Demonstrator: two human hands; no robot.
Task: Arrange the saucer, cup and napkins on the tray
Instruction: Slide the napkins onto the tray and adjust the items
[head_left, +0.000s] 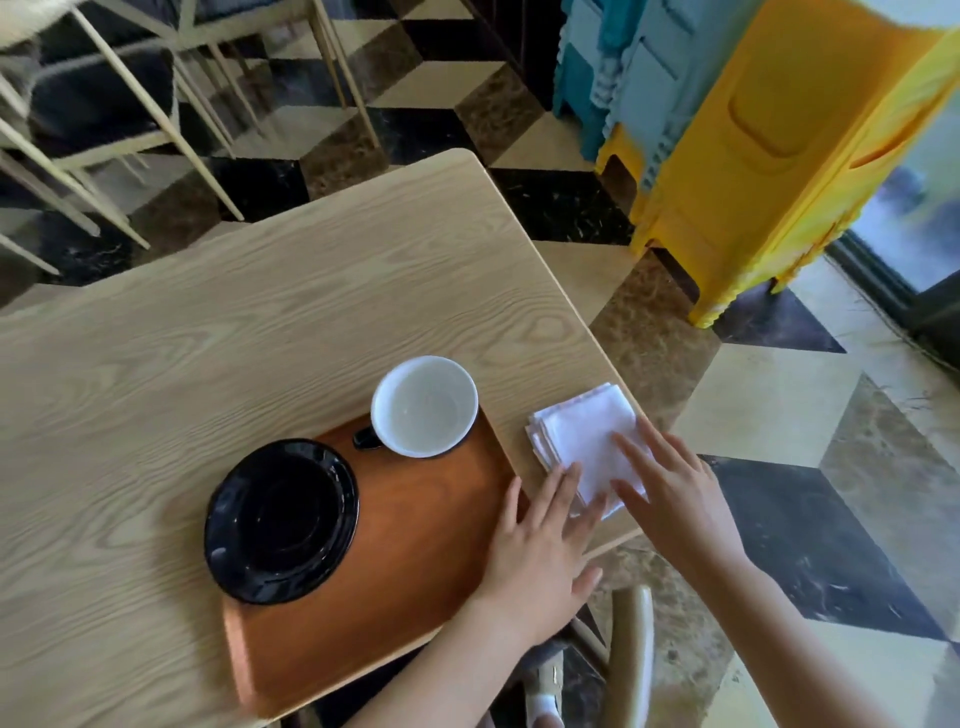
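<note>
A brown wooden tray (415, 551) lies on the table near its front right corner. The black saucer (280, 519) sits on the tray's left end. A cup (423, 406), white inside with a black handle, stands at the tray's far edge. A stack of white napkins (584, 434) lies on the table just right of the tray. My left hand (540, 551) lies flat over the tray's right edge, fingertips touching the napkins' near corner. My right hand (670, 493) rests flat on the napkins' near right part, fingers spread.
The light wooden table (260, 312) ends just right of the napkins, with patterned floor beyond. Stacked yellow and blue plastic stools (753, 156) stand at the far right. Chair legs (130, 104) stand past the table's far left. A chair back (631, 654) rises below my hands.
</note>
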